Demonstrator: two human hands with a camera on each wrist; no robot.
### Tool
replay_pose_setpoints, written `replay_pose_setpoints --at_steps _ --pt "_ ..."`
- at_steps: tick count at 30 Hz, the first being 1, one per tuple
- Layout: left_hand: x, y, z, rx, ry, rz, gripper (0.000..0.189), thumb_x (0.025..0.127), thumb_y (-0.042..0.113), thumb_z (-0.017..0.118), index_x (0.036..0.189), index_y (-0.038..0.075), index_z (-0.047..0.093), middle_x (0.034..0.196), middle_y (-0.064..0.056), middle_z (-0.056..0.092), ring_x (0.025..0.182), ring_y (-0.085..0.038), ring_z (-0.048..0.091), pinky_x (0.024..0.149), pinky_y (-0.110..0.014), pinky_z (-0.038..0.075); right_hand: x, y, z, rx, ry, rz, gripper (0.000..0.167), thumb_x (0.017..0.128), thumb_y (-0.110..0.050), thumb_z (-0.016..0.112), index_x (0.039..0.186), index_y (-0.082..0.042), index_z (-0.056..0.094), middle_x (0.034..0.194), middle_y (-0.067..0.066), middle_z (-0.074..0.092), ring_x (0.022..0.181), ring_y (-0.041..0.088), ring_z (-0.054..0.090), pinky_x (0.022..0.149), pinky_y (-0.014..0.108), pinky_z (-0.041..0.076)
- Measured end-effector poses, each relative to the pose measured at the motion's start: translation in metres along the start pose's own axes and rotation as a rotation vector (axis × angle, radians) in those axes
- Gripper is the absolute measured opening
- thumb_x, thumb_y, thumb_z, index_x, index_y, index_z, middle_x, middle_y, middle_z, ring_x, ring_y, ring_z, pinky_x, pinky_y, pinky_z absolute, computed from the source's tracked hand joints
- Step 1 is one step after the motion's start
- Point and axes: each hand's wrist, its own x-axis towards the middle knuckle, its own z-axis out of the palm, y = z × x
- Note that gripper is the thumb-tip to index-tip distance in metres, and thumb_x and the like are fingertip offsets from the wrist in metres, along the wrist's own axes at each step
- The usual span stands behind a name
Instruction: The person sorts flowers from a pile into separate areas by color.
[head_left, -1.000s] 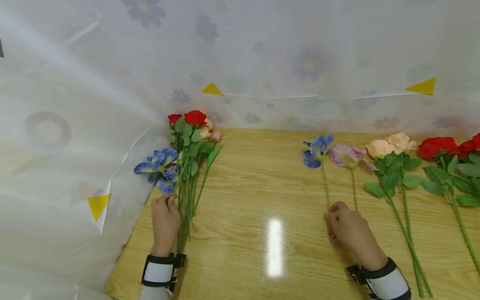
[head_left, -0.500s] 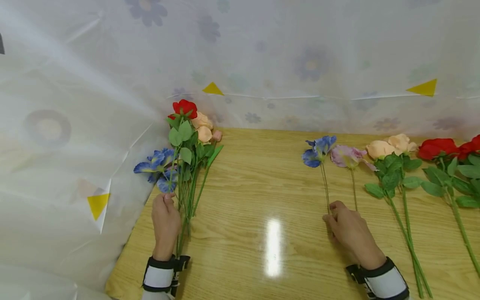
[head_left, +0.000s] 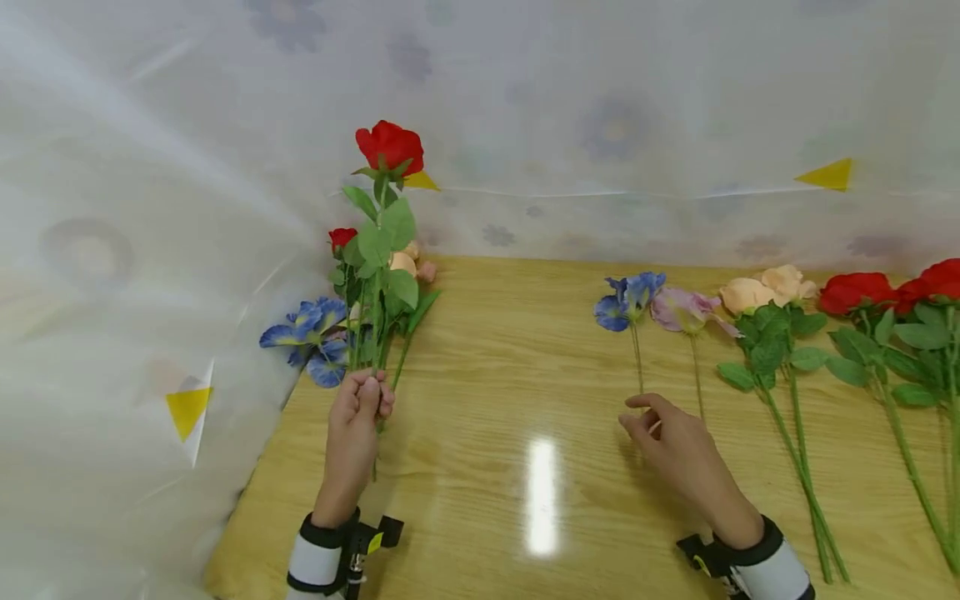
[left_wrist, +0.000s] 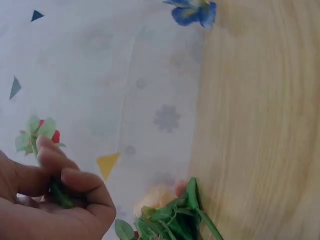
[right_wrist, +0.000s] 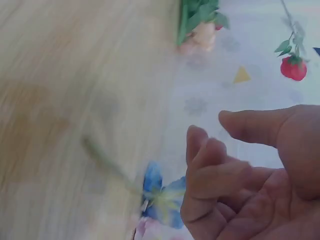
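Note:
My left hand (head_left: pixel 356 425) grips the stem of a red rose (head_left: pixel 390 150), raised upright above the pile at the left. In the left wrist view its fingers (left_wrist: pixel 82 182) curl round the green stem. Under it lie another red rose (head_left: pixel 342 239), peach roses (head_left: pixel 402 263) and blue irises (head_left: pixel 307 325). My right hand (head_left: pixel 682 454) hovers over the table with thumb and fingers apart, holding nothing. Just beyond its fingertips lies a single blue iris (head_left: pixel 633 298), its thin stem running toward the hand. A pale purple flower (head_left: pixel 684 310) lies beside that iris.
To the right, peach roses (head_left: pixel 768 287) and red roses (head_left: pixel 858 292) lie with long stems toward the front. A patterned pale sheet (head_left: pixel 525 100) rises behind the wooden table (head_left: pixel 480 375) and along its left side. Light glares on the tabletop's middle.
The left hand has lifted a red rose up from the pile and moved slightly right. The right hand has let go of the blue iris stem and drawn a little left, fingers parted.

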Motion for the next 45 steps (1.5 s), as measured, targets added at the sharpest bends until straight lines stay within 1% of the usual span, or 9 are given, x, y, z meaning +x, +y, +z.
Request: replay_pose_setpoints --at_steps 7,16,20,25,29,32,36,41,45 --pt "-0.005 0.006 0.017 -0.126 -0.337 0.028 0.030 0.106 0.019 0.048 0.125 -0.003 0.046 0.100 0.001 0.068 0.083 -0.010 0.063 0.080 -0.025 0.055 -0.010 -0.024 0.001 0.168 -0.007 -0.092 0.028 0.101 -0.028 0.060 0.121 -0.009 0.065 0.084 0.002 0.066 0.066 0.006 0.058 0.054 0.024 0.045" --pt "-0.026 0.013 0.083 -0.132 -0.698 -0.014 0.024 0.103 0.011 0.053 0.122 -0.003 0.055 0.108 -0.032 0.065 0.088 -0.011 0.070 0.084 -0.037 0.059 -0.022 -0.050 0.009 0.426 -0.044 -0.225 0.029 0.103 -0.022 0.055 0.131 -0.017 0.062 0.094 0.001 0.065 0.072 0.007 0.060 0.061 0.027 0.054" --pt "-0.035 0.015 0.111 -0.072 -0.800 -0.016 0.021 0.101 0.010 0.055 0.120 0.001 0.058 0.110 -0.030 0.065 0.090 -0.010 0.071 0.084 -0.036 0.059 -0.025 -0.059 0.015 0.501 -0.022 -0.312 0.030 0.104 -0.013 0.052 0.132 -0.014 0.062 0.104 0.005 0.064 0.078 0.010 0.061 0.065 0.027 0.056" --pt "-0.039 0.021 0.127 0.022 -0.793 0.024 0.020 0.098 0.013 0.060 0.118 0.009 0.063 0.105 -0.019 0.070 0.088 -0.015 0.072 0.078 -0.033 0.060 -0.028 -0.064 0.018 0.544 0.049 -0.402 0.027 0.101 -0.002 0.054 0.123 -0.011 0.066 0.122 0.004 0.064 0.095 0.010 0.064 0.077 0.024 0.057" --pt "-0.045 0.020 0.136 0.042 -0.781 0.038 0.021 0.097 0.017 0.062 0.116 0.010 0.064 0.101 -0.015 0.070 0.089 -0.027 0.072 0.076 -0.034 0.061 -0.030 -0.065 0.016 0.561 0.102 -0.396 0.022 0.099 0.001 0.056 0.112 -0.013 0.067 0.119 -0.001 0.064 0.107 0.007 0.062 0.087 0.019 0.054" --pt "-0.048 0.017 0.142 0.087 -0.742 0.071 0.020 0.096 0.018 0.064 0.114 0.010 0.064 0.103 -0.011 0.070 0.091 -0.025 0.071 0.076 -0.030 0.060 -0.031 -0.065 0.016 0.549 0.145 -0.384 0.019 0.099 0.001 0.056 0.102 -0.014 0.068 0.112 -0.002 0.065 0.105 0.008 0.061 0.086 0.018 0.052" --pt "-0.048 0.015 0.145 0.206 -0.691 0.157 0.020 0.097 0.025 0.064 0.113 0.014 0.066 0.107 -0.003 0.068 0.096 -0.006 0.066 0.081 -0.022 0.057 -0.031 -0.063 0.014 0.534 0.194 -0.355 0.014 0.102 -0.001 0.051 0.100 -0.006 0.064 0.104 0.000 0.066 0.098 0.007 0.064 0.084 0.016 0.052" --pt "-0.041 0.013 0.132 0.314 -0.591 0.226 0.023 0.101 0.033 0.057 0.115 0.017 0.067 0.111 0.003 0.064 0.103 -0.007 0.063 0.086 -0.024 0.055 -0.029 -0.054 0.006 0.658 0.215 -0.346 0.020 0.106 -0.001 0.037 0.116 0.007 0.052 0.090 0.008 0.062 0.077 0.012 0.064 0.070 0.022 0.055" --pt "-0.032 0.007 0.106 0.332 -0.422 0.213 0.022 0.103 0.031 0.055 0.116 0.018 0.066 0.114 0.002 0.062 0.105 -0.014 0.062 0.087 -0.032 0.056 -0.030 -0.041 -0.003 0.669 0.280 -0.342 0.023 0.107 -0.001 0.033 0.118 0.010 0.050 0.081 0.005 0.053 0.059 0.014 0.048 0.052 0.025 0.043"
